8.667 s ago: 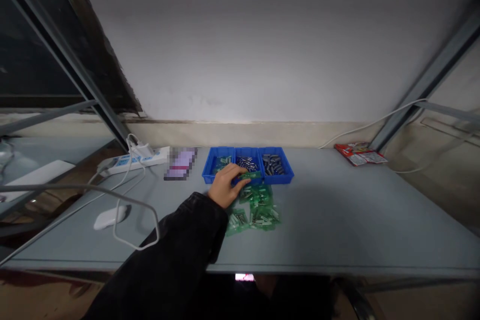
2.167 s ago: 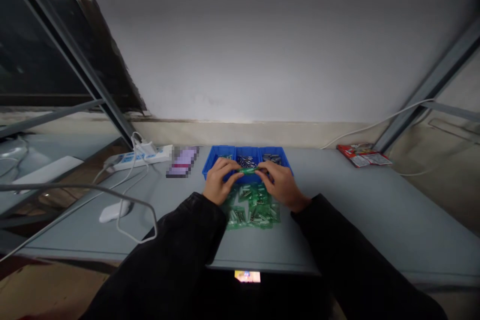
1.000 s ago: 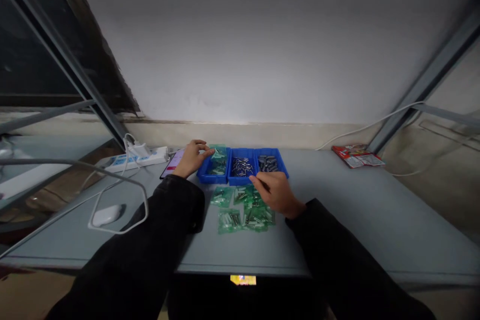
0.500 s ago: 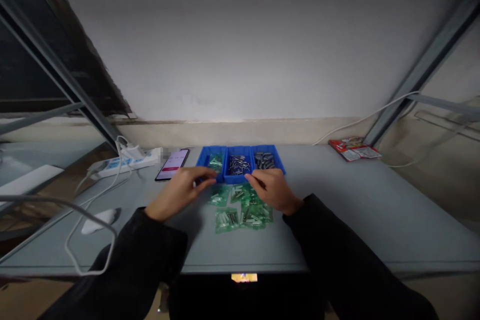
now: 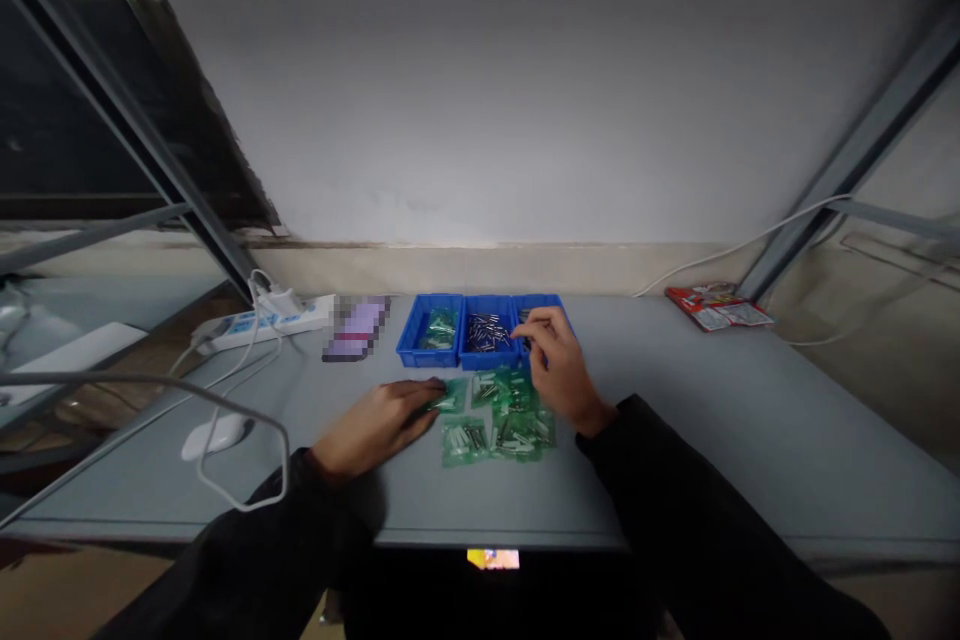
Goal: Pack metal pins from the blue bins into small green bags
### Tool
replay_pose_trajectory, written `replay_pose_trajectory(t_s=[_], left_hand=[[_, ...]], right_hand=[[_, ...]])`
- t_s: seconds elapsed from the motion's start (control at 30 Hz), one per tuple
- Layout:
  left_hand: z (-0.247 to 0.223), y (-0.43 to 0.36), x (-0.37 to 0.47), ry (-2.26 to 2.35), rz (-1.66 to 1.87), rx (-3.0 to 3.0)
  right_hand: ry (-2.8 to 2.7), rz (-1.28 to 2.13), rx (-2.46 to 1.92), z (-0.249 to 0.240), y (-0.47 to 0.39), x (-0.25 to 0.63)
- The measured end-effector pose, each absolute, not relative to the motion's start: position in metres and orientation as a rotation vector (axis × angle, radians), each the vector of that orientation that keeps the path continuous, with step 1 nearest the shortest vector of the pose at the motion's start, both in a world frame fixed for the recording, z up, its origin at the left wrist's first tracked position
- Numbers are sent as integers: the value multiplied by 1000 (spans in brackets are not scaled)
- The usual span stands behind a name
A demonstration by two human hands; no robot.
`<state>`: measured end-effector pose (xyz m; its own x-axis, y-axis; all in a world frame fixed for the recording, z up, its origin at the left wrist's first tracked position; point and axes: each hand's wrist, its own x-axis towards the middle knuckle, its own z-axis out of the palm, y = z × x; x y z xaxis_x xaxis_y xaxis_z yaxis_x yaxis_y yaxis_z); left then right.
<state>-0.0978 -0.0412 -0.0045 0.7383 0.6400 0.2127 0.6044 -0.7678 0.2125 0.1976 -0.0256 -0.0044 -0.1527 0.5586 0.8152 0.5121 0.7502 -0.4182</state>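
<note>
My left hand lies low on the table, its fingers and thumb closed on the left edge of a small green plastic bag. My right hand hovers over the right side of the bins with fingers curled in a pinch; what they hold, if anything, is too small to make out. Small metal pins fill the middle blue bin. Green bags lie in the left blue bin. The right blue bin is mostly hidden by my right hand. Several filled green bags lie in front.
To the left are a phone, a white power strip, a white mouse and a loose grey cable. A red packet lies at the back right. Metal frame posts stand at both sides.
My left hand has come down from the left bin's front edge onto the green bag. My right hand has risen slightly over the right bin. The view has shifted a little.
</note>
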Motion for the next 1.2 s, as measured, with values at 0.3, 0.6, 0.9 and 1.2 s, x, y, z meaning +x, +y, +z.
replay_pose_trajectory(t_s=[0.3, 0.6, 0.9, 1.2], left_hand=[[19, -42, -87, 1058, 749, 2882], [30, -14, -20, 1058, 1192, 2519], [12, -7, -23, 1011, 1146, 2397], [5, -10, -25, 893, 1184, 2514]], right_hand=[[-1870, 61, -795, -4, -26, 196], [-1980, 69, -827, -6, -25, 199], [-2061, -54, -804, -11, -24, 201], [-1871, -29, -833, -8, -27, 199]])
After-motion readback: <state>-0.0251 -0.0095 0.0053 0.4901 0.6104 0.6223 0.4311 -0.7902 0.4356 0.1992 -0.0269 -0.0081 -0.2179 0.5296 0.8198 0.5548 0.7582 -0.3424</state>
